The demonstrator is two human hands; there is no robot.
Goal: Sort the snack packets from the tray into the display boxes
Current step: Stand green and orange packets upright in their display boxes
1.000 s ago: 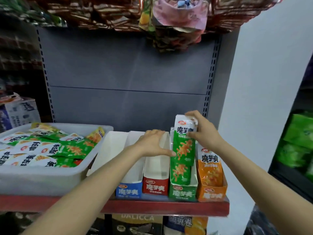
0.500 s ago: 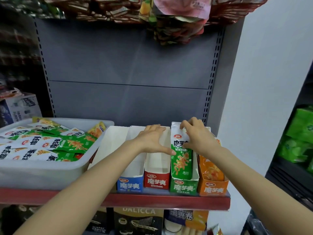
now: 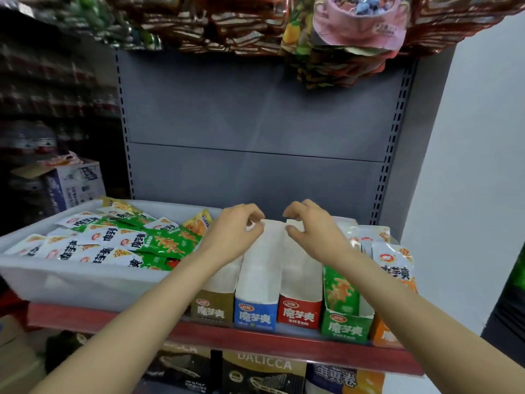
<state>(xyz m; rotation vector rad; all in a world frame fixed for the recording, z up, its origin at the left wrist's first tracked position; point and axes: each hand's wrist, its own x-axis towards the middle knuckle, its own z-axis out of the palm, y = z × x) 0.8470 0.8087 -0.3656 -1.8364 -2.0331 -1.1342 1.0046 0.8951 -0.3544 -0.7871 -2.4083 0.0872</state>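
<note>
While both hands sit at the back of the display boxes, the left hand (image 3: 237, 227) pinches the rear edge of the blue box (image 3: 257, 285) and the right hand (image 3: 308, 227) pinches that of the red box (image 3: 300, 288), neither carrying a packet. The unsorted packets (image 3: 113, 240) lie flat in the tray (image 3: 82, 282) to the left, nearer the left hand, so that hand likely reaches next

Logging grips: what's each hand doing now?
Left hand: pinches blue box rear edge.
Right hand: pinches red box rear edge.
</note>
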